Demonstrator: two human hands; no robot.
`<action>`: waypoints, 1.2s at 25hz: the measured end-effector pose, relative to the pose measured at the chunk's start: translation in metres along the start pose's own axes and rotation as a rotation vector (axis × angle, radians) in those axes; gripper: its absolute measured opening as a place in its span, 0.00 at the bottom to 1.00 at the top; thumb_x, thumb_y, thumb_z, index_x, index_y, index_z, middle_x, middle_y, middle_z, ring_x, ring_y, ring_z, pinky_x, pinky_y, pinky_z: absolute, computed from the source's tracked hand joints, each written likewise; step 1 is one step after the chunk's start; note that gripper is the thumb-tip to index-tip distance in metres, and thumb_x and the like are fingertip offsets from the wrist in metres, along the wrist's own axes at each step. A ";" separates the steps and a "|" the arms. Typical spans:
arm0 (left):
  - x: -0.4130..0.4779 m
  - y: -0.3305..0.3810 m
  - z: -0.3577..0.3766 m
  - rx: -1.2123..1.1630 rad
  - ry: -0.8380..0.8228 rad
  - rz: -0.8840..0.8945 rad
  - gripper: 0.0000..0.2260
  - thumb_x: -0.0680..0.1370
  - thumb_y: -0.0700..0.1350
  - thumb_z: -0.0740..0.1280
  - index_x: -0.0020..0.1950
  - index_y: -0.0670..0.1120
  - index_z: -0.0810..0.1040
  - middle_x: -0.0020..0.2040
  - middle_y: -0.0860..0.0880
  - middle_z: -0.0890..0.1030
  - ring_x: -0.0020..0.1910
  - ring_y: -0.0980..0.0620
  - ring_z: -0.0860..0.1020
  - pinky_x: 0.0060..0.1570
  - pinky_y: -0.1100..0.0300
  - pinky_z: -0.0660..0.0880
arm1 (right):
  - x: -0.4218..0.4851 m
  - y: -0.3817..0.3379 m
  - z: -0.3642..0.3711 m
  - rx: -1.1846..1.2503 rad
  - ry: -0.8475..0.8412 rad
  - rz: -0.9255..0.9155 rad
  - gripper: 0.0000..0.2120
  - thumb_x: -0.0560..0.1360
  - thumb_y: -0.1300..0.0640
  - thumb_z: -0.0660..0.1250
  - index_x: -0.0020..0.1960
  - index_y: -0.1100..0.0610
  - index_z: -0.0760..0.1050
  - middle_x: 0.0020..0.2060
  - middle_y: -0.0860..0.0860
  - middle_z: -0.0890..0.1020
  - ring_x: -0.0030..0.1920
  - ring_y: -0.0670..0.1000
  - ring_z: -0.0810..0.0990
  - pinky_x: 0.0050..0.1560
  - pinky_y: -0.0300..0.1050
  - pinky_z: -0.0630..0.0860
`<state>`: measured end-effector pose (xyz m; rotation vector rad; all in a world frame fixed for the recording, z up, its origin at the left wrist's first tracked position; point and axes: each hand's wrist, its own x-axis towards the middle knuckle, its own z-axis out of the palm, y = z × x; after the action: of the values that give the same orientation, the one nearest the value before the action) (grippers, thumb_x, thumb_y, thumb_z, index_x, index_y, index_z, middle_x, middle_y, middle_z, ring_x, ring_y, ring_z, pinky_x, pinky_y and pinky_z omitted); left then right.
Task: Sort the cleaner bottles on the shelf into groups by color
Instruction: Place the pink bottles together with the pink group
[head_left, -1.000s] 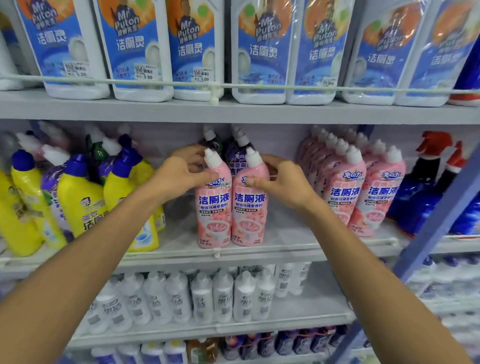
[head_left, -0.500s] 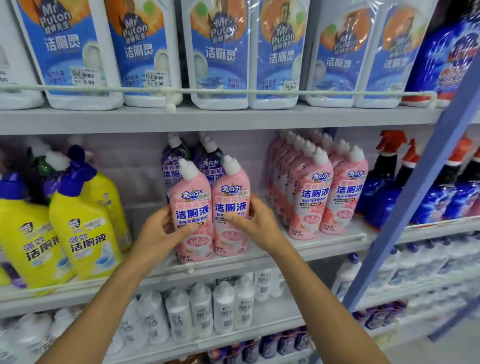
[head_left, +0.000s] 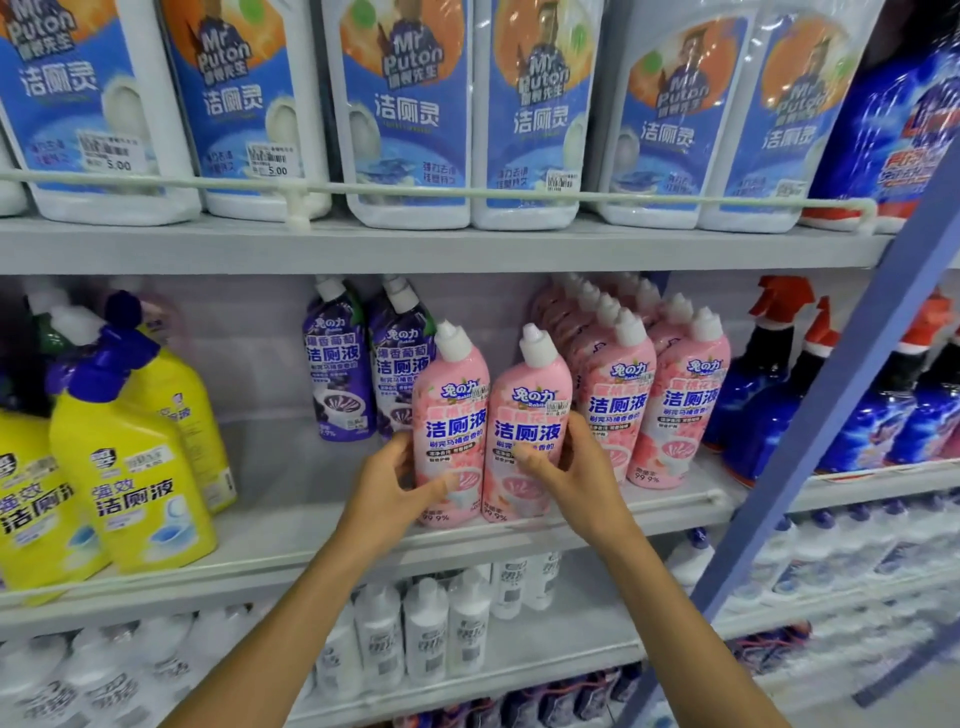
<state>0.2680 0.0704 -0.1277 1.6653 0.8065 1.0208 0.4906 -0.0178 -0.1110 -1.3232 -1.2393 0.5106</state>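
Note:
Two pink cleaner bottles with white caps stand side by side at the front of the middle shelf (head_left: 291, 540). My left hand (head_left: 387, 486) grips the left pink bottle (head_left: 451, 410) low on its side. My right hand (head_left: 569, 470) grips the right pink bottle (head_left: 530, 410) across its label. Just to their right stands a row of several more pink bottles (head_left: 675, 395), close to the held pair. Two purple bottles (head_left: 337, 364) stand behind on the left. Yellow bottles with blue caps (head_left: 130, 467) fill the shelf's left end.
Blue spray bottles with red triggers (head_left: 763, 395) stand at the right, behind a slanted blue upright (head_left: 831, 415). Large white and blue jugs (head_left: 405, 114) line the top shelf. Small white bottles (head_left: 426, 629) fill the shelf below. A low rail runs along each shelf front.
Both hands have carried the two pink bottles to the right along the shelf, from the middle gap to just beside the pink row. My grip slid from the necks down to the bodies.

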 end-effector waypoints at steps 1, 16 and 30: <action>-0.003 -0.003 0.002 0.004 0.005 -0.010 0.23 0.72 0.36 0.78 0.64 0.49 0.77 0.56 0.54 0.86 0.56 0.55 0.84 0.54 0.58 0.82 | -0.005 0.005 0.004 -0.006 0.035 0.020 0.23 0.73 0.52 0.76 0.64 0.54 0.72 0.55 0.46 0.84 0.54 0.45 0.84 0.53 0.48 0.83; -0.011 -0.017 -0.044 0.009 -0.014 -0.002 0.26 0.72 0.43 0.77 0.69 0.48 0.76 0.61 0.51 0.84 0.61 0.50 0.82 0.62 0.47 0.79 | 0.000 0.013 0.043 -0.271 0.187 0.195 0.27 0.67 0.56 0.82 0.56 0.49 0.67 0.49 0.39 0.78 0.46 0.33 0.78 0.45 0.31 0.77; -0.018 -0.017 -0.045 -0.013 0.006 0.031 0.22 0.73 0.41 0.77 0.66 0.51 0.78 0.58 0.54 0.85 0.58 0.53 0.83 0.57 0.51 0.81 | -0.008 0.019 0.071 -0.523 0.302 0.241 0.31 0.69 0.49 0.80 0.61 0.58 0.66 0.57 0.55 0.77 0.55 0.57 0.79 0.55 0.53 0.78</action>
<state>0.2194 0.0774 -0.1411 1.6688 0.7787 1.0513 0.4326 0.0109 -0.1466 -1.9282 -0.9975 0.1384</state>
